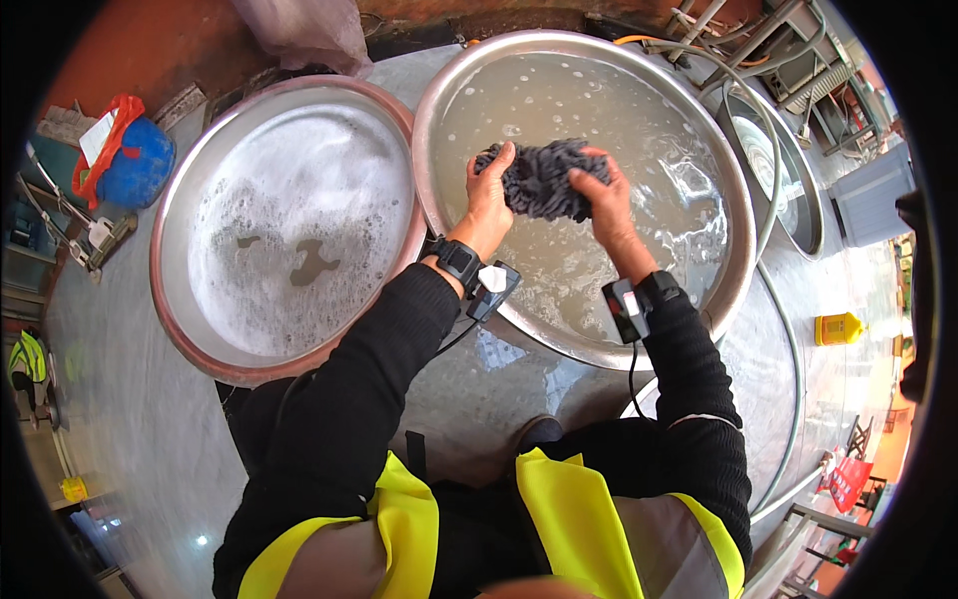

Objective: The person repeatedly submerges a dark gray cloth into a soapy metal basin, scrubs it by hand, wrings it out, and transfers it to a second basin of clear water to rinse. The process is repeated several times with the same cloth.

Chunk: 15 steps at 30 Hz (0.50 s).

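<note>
Fingers (496, 165) of both the left hand (488, 195) and the right hand (602, 195) pinch a bunched grey cloth (539, 180) above murky water in the upper-middle basin (733, 290), apparently mid-wash, with wringing seemingly left.

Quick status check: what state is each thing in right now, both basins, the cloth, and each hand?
Dark grey cloth: wet, bunched, held above the water by both hands.
Right basin: filled with cloudy water, few bubbles.
Left basin: filled with white suds, something dark showing through.
Left hand: closed on the cloth's left end.
Right hand: closed on the cloth's right end.
Hose: draped beside the right basin.
</note>
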Each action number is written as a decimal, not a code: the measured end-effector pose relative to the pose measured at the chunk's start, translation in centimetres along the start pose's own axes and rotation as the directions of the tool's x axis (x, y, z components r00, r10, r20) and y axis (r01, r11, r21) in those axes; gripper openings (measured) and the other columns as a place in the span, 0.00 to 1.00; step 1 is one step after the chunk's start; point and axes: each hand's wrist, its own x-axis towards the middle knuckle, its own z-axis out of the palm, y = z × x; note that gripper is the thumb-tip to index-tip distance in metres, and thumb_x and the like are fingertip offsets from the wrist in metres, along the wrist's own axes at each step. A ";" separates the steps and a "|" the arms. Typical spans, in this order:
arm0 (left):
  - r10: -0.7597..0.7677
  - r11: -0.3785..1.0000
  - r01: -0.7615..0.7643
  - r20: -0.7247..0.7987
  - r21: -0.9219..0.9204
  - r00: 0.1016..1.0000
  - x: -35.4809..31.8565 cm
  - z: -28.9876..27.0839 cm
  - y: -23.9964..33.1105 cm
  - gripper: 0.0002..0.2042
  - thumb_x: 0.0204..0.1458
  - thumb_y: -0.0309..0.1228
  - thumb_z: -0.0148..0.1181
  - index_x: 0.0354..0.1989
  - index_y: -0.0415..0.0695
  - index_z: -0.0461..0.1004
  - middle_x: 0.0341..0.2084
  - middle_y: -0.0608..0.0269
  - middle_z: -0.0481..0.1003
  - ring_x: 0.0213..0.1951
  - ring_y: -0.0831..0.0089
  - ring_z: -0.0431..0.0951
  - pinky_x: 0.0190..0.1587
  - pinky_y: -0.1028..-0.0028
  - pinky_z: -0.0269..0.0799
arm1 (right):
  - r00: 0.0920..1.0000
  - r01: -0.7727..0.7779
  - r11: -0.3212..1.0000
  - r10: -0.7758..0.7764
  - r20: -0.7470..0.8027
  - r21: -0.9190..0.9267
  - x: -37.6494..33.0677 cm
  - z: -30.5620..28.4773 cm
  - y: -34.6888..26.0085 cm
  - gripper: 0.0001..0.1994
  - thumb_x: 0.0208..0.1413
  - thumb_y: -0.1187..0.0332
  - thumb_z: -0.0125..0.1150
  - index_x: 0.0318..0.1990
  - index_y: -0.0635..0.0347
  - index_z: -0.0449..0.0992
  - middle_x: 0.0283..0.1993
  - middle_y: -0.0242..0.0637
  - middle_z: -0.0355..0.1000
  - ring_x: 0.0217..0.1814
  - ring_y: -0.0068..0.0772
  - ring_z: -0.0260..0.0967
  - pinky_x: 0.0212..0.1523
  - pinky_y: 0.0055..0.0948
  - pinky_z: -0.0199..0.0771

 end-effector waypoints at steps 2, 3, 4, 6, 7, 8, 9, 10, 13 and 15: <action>0.118 0.993 -0.118 -0.001 -0.026 0.993 0.0 0.0 -0.8 0.22 0.39 0.33 0.68 0.40 0.45 0.62 0.34 0.62 0.69 0.34 0.67 0.72 0.36 0.65 0.71 | 0.988 0.152 0.939 -0.141 0.058 -0.307 -0.7 2.5 0.5 0.19 0.42 0.70 0.61 0.45 0.57 0.68 0.46 0.41 0.67 0.49 0.34 0.65 0.49 0.31 0.65; 0.145 0.988 -0.146 -0.023 -0.043 0.989 0.0 0.0 -1.2 0.19 0.40 0.31 0.67 0.36 0.44 0.62 0.29 0.62 0.70 0.27 0.69 0.73 0.28 0.70 0.72 | 0.962 0.271 0.843 -0.252 0.104 -0.465 -1.2 3.5 0.5 0.21 0.41 0.67 0.62 0.47 0.53 0.68 0.49 0.46 0.64 0.54 0.40 0.60 0.53 0.35 0.60; 0.088 0.994 -0.089 -0.029 -0.056 0.996 0.1 -0.2 -1.3 0.18 0.42 0.32 0.65 0.36 0.45 0.62 0.29 0.62 0.69 0.28 0.68 0.73 0.29 0.70 0.72 | 0.928 0.362 0.708 -0.338 0.158 -0.606 -1.6 4.3 0.6 0.24 0.41 0.63 0.63 0.49 0.50 0.68 0.53 0.50 0.61 0.60 0.46 0.55 0.57 0.38 0.55; 0.023 0.993 -0.015 0.071 -0.119 0.997 0.1 -0.8 -1.6 0.16 0.43 0.32 0.63 0.36 0.45 0.62 0.29 0.61 0.69 0.28 0.68 0.73 0.29 0.69 0.73 | 0.941 0.328 0.623 -0.280 0.190 -0.710 -2.1 5.7 0.7 0.28 0.41 0.52 0.61 0.53 0.43 0.65 0.57 0.57 0.55 0.64 0.55 0.45 0.60 0.46 0.47; -0.040 0.982 0.052 0.074 -0.183 0.996 0.4 -0.9 -1.5 0.14 0.45 0.31 0.60 0.36 0.45 0.62 0.29 0.60 0.69 0.29 0.67 0.73 0.29 0.69 0.73 | 0.936 0.332 0.565 -0.296 0.190 -0.755 -2.4 6.3 0.9 0.26 0.42 0.53 0.61 0.51 0.45 0.67 0.57 0.52 0.56 0.62 0.53 0.48 0.60 0.43 0.49; -0.030 0.967 0.060 0.123 -0.248 0.992 0.2 -1.1 -1.6 0.12 0.46 0.28 0.58 0.36 0.45 0.62 0.29 0.61 0.69 0.29 0.67 0.73 0.29 0.69 0.73 | 0.930 0.332 0.497 -0.313 0.191 -0.802 -2.7 6.8 1.0 0.23 0.43 0.54 0.61 0.50 0.46 0.69 0.57 0.46 0.57 0.61 0.50 0.50 0.59 0.40 0.51; 0.034 0.981 -0.009 0.129 -0.193 0.991 0.1 -1.2 -1.7 0.10 0.46 0.26 0.56 0.36 0.46 0.62 0.28 0.61 0.69 0.29 0.67 0.73 0.30 0.69 0.73 | 0.945 0.288 0.540 -0.295 0.142 -0.791 -2.7 7.2 1.1 0.22 0.44 0.53 0.60 0.48 0.47 0.70 0.54 0.47 0.59 0.59 0.50 0.52 0.57 0.40 0.53; 0.028 0.995 -0.022 0.063 -0.095 0.998 -0.1 -1.3 -1.6 0.09 0.47 0.25 0.54 0.36 0.45 0.62 0.29 0.61 0.69 0.29 0.67 0.73 0.30 0.69 0.73 | 0.957 0.239 0.575 -0.276 0.090 -0.782 -2.8 7.5 1.2 0.21 0.44 0.53 0.60 0.46 0.48 0.71 0.51 0.47 0.61 0.57 0.50 0.54 0.55 0.40 0.55; 0.037 0.991 -0.042 -0.046 -0.126 0.998 -1.6 -1.1 -2.2 0.09 0.46 0.22 0.53 0.36 0.44 0.62 0.29 0.61 0.69 0.29 0.69 0.72 0.31 0.71 0.72 | 0.988 0.048 0.629 -0.143 -0.054 -0.776 -2.4 7.3 1.9 0.20 0.44 0.50 0.58 0.42 0.50 0.73 0.53 0.49 0.61 0.56 0.51 0.56 0.50 0.42 0.59; 0.109 0.992 -0.103 -0.080 0.069 0.991 -2.2 -0.6 -2.4 0.11 0.44 0.21 0.53 0.36 0.43 0.62 0.29 0.62 0.69 0.30 0.71 0.72 0.32 0.72 0.72 | 0.962 0.071 0.579 -0.255 -0.098 -0.812 -1.6 6.6 2.9 0.15 0.45 0.52 0.56 0.33 0.53 0.74 0.46 0.45 0.67 0.44 0.51 0.64 0.40 0.42 0.64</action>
